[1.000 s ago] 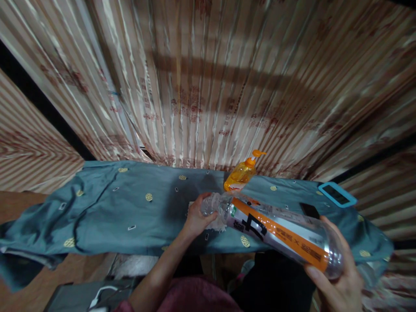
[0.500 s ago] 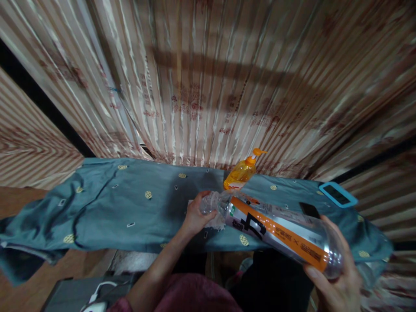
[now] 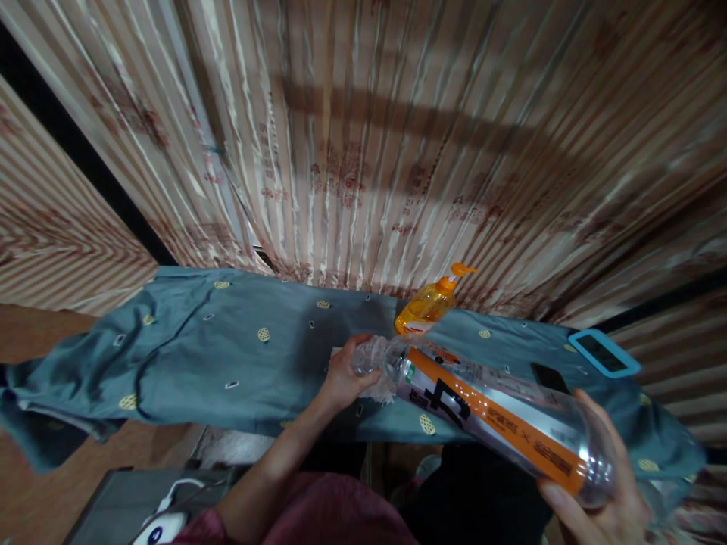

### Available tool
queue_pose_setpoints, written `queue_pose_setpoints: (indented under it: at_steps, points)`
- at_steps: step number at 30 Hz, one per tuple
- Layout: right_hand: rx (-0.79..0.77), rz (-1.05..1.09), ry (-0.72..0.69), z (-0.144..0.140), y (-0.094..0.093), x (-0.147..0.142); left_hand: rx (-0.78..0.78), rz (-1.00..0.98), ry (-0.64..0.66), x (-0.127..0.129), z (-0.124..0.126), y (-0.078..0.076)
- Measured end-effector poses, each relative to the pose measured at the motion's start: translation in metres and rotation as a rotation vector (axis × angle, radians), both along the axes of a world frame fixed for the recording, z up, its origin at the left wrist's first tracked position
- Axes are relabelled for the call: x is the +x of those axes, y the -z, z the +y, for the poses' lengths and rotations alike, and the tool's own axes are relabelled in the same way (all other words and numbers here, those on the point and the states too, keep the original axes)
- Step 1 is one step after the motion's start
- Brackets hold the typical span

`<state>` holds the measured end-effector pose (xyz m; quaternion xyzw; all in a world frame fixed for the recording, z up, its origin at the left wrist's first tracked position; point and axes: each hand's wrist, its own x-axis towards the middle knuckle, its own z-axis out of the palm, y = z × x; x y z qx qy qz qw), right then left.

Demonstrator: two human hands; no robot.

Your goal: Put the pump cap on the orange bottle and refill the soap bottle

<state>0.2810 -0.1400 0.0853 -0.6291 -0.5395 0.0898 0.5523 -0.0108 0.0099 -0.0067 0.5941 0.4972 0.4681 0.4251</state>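
My right hand (image 3: 607,492) is wrapped around the base of a large clear plastic bottle (image 3: 494,416) with an orange and silver label. The bottle lies tilted, its neck end toward the left. My left hand (image 3: 346,375) is closed around a small clear plastic piece (image 3: 368,356), like a cup or small bottle, at the bottle's narrow end. Whether the two are joined or only touch, I cannot tell. Beneath them a white, ragged-edged sheet (image 3: 382,391) shows on the cloth. Behind the large bottle stands a pump bottle (image 3: 425,306) of orange liquid.
A green-grey patterned cloth (image 3: 187,363) covers the narrow table. To the right lie a dark phone-like object (image 3: 549,376) and a blue-framed tablet (image 3: 605,353). A pleated curtain (image 3: 352,151) rises behind. At lower left, a white device with a cable (image 3: 162,526) rests on a grey box (image 3: 107,503).
The view has shifted slightly. Both hands keep their hold, and the large bottle's base end sits a little farther right and lower in the picture.
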Motion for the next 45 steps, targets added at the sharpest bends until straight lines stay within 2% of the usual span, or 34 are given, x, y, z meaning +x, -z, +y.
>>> queue_pose_setpoints:
  at_steps: [5,14,21,28,33,45]
  points:
    - [-0.016,0.051,0.041,-0.001,-0.013,-0.020,-0.005,0.009,0.003,0.000,0.000,-0.002]
    - [-0.037,-0.109,-0.054,-0.007,0.007,0.021,-0.033,0.015,0.015,0.000,0.000,-0.002]
    - [-0.026,-0.097,-0.001,-0.005,-0.001,0.007,-0.040,0.007,0.009,0.000,0.000,-0.003]
    - [-0.064,-0.119,-0.039,-0.008,0.001,0.018,-0.047,0.022,0.009,0.002,0.000,-0.005]
    - [-0.051,-0.105,-0.042,-0.008,0.002,0.016,-0.044,0.017,0.009,0.001,0.000,-0.006]
    - [-0.031,-0.237,-0.046,-0.005,0.002,0.020,-0.019,-0.002,0.008,0.002,0.002,-0.002]
